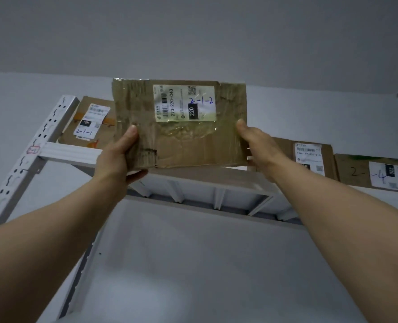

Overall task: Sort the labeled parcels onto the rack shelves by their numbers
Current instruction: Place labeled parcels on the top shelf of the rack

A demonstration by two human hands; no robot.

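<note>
The white rack (72, 152) spans the left and middle of the frame, its top shelf seen from below. The parcel marked 2-1-2 (181, 143) is held up at centre frame, long axis left to right, just before the shelf edge. Its slot probably lies straight behind it, between the parcel marked 2-1-1 (88, 122) at upper left and another parcel (309, 157) at right. The grip is two-handed: left hand (121, 157) and right hand (258, 145) each clamp a lower corner, equally near, so a level push forward looks right.
</note>
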